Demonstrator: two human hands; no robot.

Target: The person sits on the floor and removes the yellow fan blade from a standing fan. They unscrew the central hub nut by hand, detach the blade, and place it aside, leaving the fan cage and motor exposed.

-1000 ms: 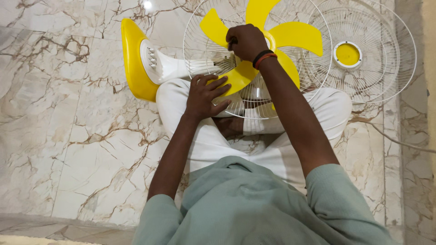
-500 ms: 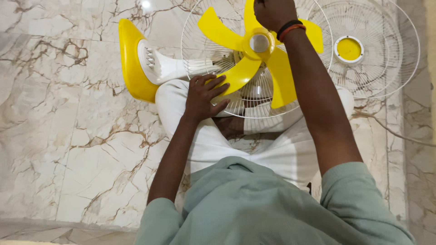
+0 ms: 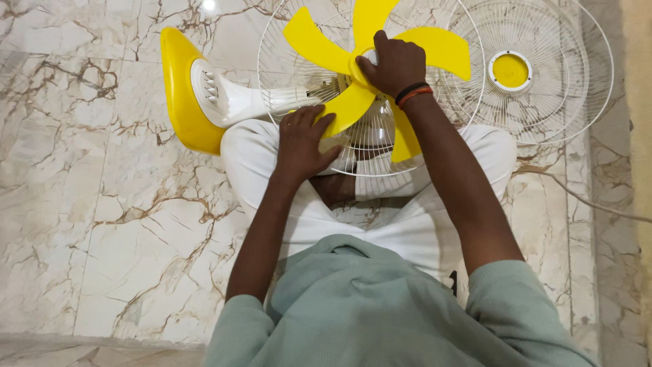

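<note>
Far left: marble floor (image 3: 88, 204), cream with brown veining, glossy, a light glare near the top edge.

Next right: yellow oval plastic fan base (image 3: 178, 88) lying on its side on the floor, with a white plastic neck and motor housing (image 3: 234, 100) running right from it into the fan head. A few small white knobs or buttons show on the neck near the base.

Centre: person sits cross-legged on the floor, white trousers (image 3: 407, 231), grey-green long-sleeved top (image 3: 367, 306). The fan head rests over the lap.

Left hand (image 3: 302, 143): laid flat, fingers spread and not clenched, palm down on the lower left rim of the white round wire rear grille (image 3: 285, 41), fingertips touching the lowest-left blade of the yellow five-blade plastic propeller (image 3: 326, 51). Pressing rather than grasping, as far as can be told.

The propeller sits inside the rear grille, on the motor shaft, above the person's knees.

Right hand (image 3: 394, 64): closed around the propeller's central hub, fingers curled over it, thumb on the left side. Hub mostly hidden under the hand. Black and orange-red bands (image 3: 412, 92) on that wrist.

Right: white round wire front grille with yellow centre disc (image 3: 511, 70) lies flat on the floor, detached, its edge overlapping behind the rear grille.

Far right: thin pale cord (image 3: 591, 204) trails across the floor toward the frame edge.
</note>
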